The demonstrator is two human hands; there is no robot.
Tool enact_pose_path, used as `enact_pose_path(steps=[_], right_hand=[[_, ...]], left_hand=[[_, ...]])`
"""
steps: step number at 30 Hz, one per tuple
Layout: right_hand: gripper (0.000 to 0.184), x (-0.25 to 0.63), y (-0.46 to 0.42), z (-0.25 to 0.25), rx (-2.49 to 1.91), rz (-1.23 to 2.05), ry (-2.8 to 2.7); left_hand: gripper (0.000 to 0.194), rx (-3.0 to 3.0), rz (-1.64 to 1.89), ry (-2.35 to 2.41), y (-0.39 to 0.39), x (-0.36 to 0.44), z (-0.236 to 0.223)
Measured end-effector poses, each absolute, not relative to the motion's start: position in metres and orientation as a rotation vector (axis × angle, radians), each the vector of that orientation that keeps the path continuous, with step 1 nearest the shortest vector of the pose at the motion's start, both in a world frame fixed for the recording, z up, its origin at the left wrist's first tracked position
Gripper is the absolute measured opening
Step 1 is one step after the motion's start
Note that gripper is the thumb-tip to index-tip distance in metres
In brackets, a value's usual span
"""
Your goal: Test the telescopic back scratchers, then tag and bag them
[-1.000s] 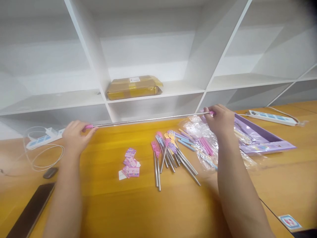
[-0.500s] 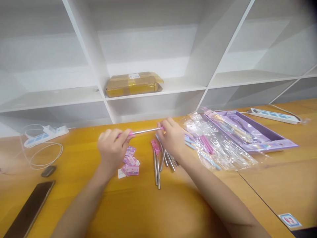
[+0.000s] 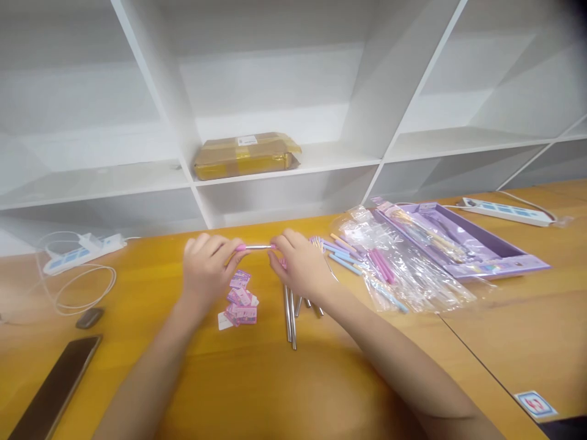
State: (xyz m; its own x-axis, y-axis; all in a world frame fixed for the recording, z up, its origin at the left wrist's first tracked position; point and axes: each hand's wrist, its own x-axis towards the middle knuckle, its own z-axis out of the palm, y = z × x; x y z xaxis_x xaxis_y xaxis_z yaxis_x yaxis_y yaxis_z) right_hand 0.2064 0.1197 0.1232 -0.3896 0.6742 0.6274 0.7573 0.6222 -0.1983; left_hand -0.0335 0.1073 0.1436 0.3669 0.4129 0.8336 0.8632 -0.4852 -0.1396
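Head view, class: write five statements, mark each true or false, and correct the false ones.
1. The left hand and right hand hold one rod. True.
2. The purple tray lies left of the pink cards. False: it lies right of them.
3. The taped parcel rests on the white shelf. True.
4. The rod's end at the left hand is blue. False: it is pink.
5. The dark flat device lies at the lower left. True.

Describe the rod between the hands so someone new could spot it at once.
Find the white shelving, then the wooden table before it. Over the table, the left hand and right hand grip a metal rod, pink at its left end, running crosswise between them. Unlike the metal sticks lying near the right hand, it is held in both hands.
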Motion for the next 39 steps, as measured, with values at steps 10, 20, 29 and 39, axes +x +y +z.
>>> enact_pose_path(steps=[10, 20, 29, 39], right_hand=[[0.026, 0.217, 0.121, 0.138, -0.869, -0.079, -2.251], [0.029, 0.22, 0.119, 0.14, -0.832, 0.002, -2.26], [0.039, 0.342, 0.202, 0.143, -0.883, -0.16, -2.181], [0.046, 0.437, 0.218, 0.127, -1.161, -0.182, -1.911]], left_hand=[[0.013, -2.118, -0.972, -1.158, 0.102, -0.044, 0.157], [0.021, -2.093, -0.993, -1.092, 0.105, -0.035, 0.151], [0.048, -1.896, -0.995, -1.504, 0.146, -0.189, 0.158], [0.051, -1.887, -0.912, -1.593, 0.15, -0.229, 0.156]])
